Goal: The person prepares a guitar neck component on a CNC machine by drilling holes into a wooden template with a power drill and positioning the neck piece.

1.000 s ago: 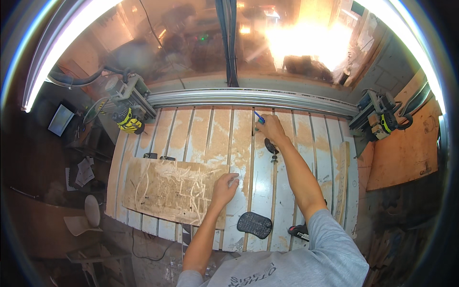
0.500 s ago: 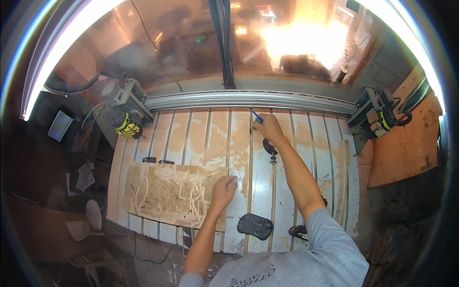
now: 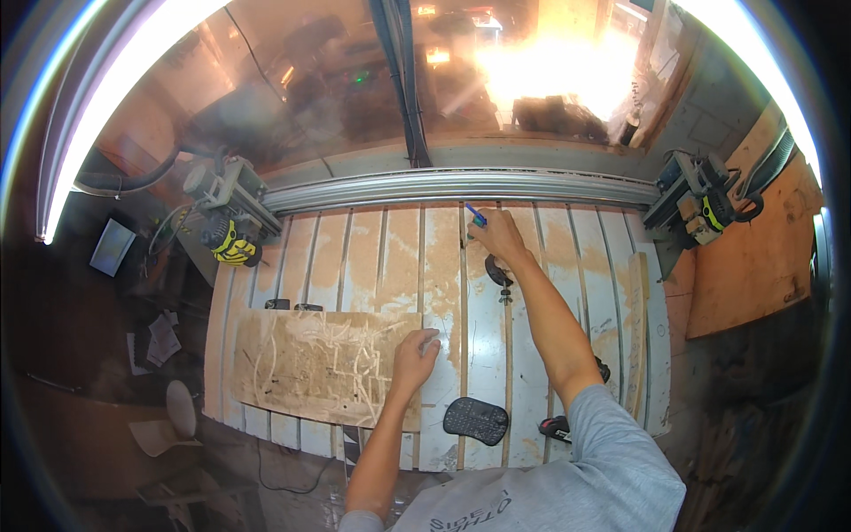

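Bed (image 3: 541, 266): slatted machine table, pale with tan dust patches, filling the centre; a metal rail (image 3: 461, 186) runs along its 12 o'clock edge.

Board (image 3: 324, 363): carved plywood sheet lying flat on the bed at 8 o'clock, its surface cut with pale curved grooves.

Motors: one yellow-and-black unit (image 3: 229, 232) at 10 o'clock off the bed's corner, another (image 3: 705, 208) at 2 o'clock.

Keypad (image 3: 475, 419): small black pad on the bed at 6 o'clock, just beside the board's right corner.

Clamp (image 3: 499, 273): dark knob set in a slot, under the right forearm.

Left hand (image 3: 415, 353): resting on the board's right edge, fingers curled loosely, gripping nothing.

Right hand (image 3: 498, 235): stretched to the 12 o'clock edge near the rail, fingers closed around a pen.

Pen (image 3: 475, 215): blue (only its tip shows above the fist), pointing toward the rail.
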Demonstrator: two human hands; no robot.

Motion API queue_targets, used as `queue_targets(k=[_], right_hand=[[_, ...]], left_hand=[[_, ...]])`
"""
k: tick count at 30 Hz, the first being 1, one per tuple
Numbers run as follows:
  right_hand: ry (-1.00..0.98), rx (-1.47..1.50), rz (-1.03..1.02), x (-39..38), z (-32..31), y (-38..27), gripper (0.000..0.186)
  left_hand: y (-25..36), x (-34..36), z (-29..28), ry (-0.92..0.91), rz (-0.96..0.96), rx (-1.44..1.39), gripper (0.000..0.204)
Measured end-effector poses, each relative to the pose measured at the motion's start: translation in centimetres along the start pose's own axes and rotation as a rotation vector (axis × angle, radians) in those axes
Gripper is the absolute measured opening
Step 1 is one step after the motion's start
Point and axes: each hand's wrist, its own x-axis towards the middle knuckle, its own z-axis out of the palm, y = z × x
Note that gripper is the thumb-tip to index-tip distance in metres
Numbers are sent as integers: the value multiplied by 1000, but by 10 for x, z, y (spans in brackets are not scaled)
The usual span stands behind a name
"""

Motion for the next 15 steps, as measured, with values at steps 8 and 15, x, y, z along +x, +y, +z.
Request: queue_targets(k=[8,15], right_hand=[[-3,3,-12,1,5,2,29],[35,15,13,1,3,5,30]], left_hand=[[-5,1,-1,-21,-9,34,30],[-1,2,0,-5,-5,13,28]])
